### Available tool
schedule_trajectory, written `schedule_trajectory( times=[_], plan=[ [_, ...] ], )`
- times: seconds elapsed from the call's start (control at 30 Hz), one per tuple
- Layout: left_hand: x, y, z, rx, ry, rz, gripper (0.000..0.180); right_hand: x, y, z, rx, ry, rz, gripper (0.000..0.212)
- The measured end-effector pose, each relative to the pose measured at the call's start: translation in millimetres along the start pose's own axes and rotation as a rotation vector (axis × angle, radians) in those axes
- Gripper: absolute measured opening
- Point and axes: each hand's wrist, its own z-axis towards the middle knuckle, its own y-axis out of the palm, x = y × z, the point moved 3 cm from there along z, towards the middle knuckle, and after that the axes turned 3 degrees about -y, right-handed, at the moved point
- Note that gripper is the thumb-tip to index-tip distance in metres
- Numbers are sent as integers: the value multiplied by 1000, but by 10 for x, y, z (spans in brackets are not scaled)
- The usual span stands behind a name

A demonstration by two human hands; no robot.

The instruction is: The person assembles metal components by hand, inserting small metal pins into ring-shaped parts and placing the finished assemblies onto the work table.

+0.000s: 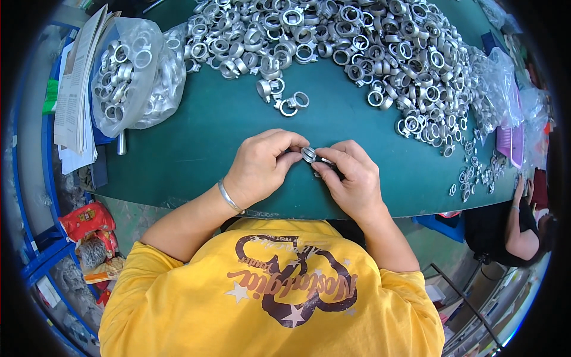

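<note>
1. Yellow shirt (273,297) fills the lower frame, closest to the lens, with both forearms reaching up from it to the green surface (196,149).
2. Left hand (262,166), a bracelet on its wrist, curls its fingertips in and pinches a small metal ring fitting (308,154) from the left side.
3. Right hand (351,175) pinches the same fitting from the right, thumb and forefinger closed on it; a thin dark piece seems to run under those fingers, though it is too small to be sure.
4. Held between both hands just above the surface's near edge, the fitting is steadied from two sides, likely so it can be worked on closely.
5. Its round opening faces up toward the camera; any long axis appears to run left to right between the fingertips.
6. Loose metal fittings (357,47) lie heaped across the far side, within reach, and a clear bag of fittings (134,71) sits at the left beside a stack of papers (74,89).
7. Another person's arm (517,226) shows at the right edge.
</note>
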Motion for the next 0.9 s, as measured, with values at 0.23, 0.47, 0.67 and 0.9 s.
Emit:
schedule_trajectory(
  times=[0.23,0.47,0.67,0.9],
  plan=[
    [3,-22,14,-14,3,-3,21,3,6,-5,53,-49,-6,16],
    [3,-36,-1,-25,77,-18,24,28,19,-32,51,-67,-39,17],
    [59,51,-29,38,278,154,31,-33,3,-16,-37,-120,-94,14],
    [118,73,-34,69,305,227,34,11,-259,25,-164,79,121,18]
  ],
)
